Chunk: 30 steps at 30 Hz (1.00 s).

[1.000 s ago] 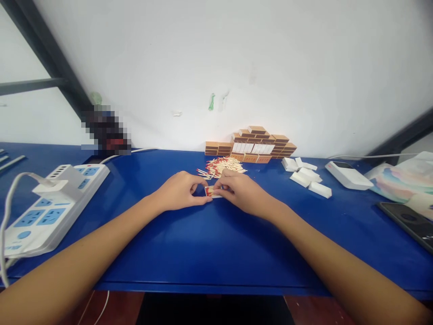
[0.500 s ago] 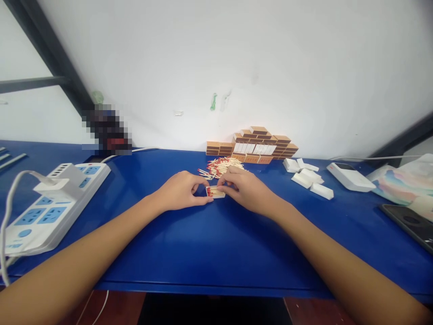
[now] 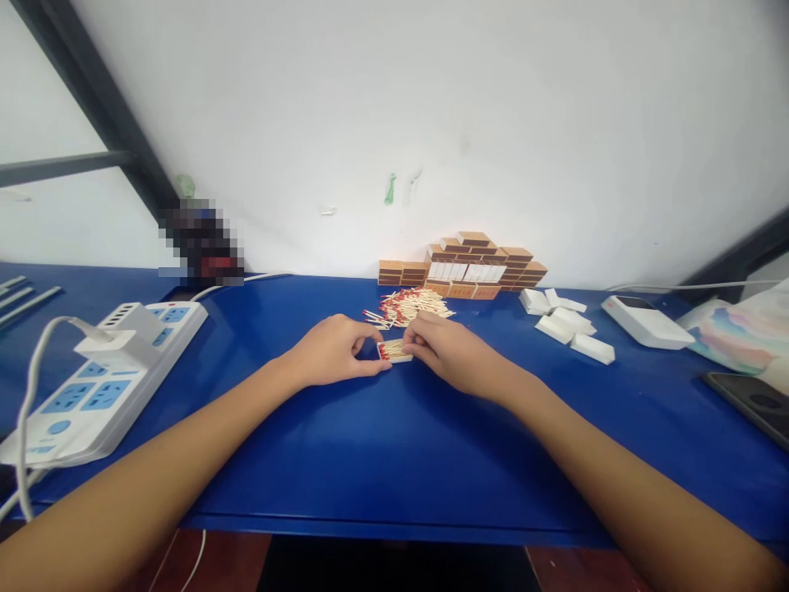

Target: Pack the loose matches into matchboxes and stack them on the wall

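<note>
We stretch both bare forearms forward and inward, so that our left grip (image 3: 336, 352) and right grip (image 3: 454, 353) meet almost fingertip to fingertip in the middle. Both sit low, knuckles up. The left thumb and forefinger pinch, and the right fingers curl down.

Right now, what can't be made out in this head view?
Head view:
match tray: ends covered by left hand and right hand; fill unclear.
object by the wall: pixelated.
dark phone: cut by the right edge.
print on stacked matchboxes: too small.
</note>
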Each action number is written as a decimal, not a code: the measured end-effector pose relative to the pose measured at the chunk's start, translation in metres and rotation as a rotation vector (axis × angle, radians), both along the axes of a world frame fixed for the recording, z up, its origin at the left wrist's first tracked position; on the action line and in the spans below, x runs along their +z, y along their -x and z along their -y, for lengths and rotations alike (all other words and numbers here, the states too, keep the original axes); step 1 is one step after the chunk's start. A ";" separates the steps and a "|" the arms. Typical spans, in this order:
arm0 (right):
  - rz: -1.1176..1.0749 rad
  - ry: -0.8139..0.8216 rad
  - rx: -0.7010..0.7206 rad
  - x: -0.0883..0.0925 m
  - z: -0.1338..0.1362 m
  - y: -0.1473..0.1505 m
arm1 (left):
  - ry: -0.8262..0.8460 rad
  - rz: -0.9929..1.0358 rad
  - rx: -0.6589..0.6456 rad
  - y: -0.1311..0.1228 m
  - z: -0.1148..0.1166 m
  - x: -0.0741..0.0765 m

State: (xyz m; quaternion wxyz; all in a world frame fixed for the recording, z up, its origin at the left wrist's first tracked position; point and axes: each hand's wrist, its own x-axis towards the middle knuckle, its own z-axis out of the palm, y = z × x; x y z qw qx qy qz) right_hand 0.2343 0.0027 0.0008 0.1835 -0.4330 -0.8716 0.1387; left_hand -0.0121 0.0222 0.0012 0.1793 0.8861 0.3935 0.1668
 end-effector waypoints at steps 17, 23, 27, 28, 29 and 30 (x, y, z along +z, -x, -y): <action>0.001 0.014 -0.039 0.003 0.003 0.000 | -0.010 0.003 -0.009 0.001 -0.001 0.000; 0.002 -0.016 -0.031 -0.001 0.004 0.002 | -0.014 0.007 -0.014 0.001 -0.002 -0.001; -0.047 -0.087 -0.047 0.000 0.004 0.001 | -0.017 0.019 -0.020 0.001 -0.001 -0.001; -0.058 -0.087 -0.033 0.001 0.005 0.001 | -0.020 0.019 -0.025 0.001 -0.001 -0.001; -0.063 -0.076 -0.011 0.003 0.005 0.001 | -0.022 0.015 -0.029 0.001 -0.001 0.000; -0.061 -0.057 0.012 0.004 0.006 0.002 | -0.022 0.012 -0.031 0.001 -0.001 0.000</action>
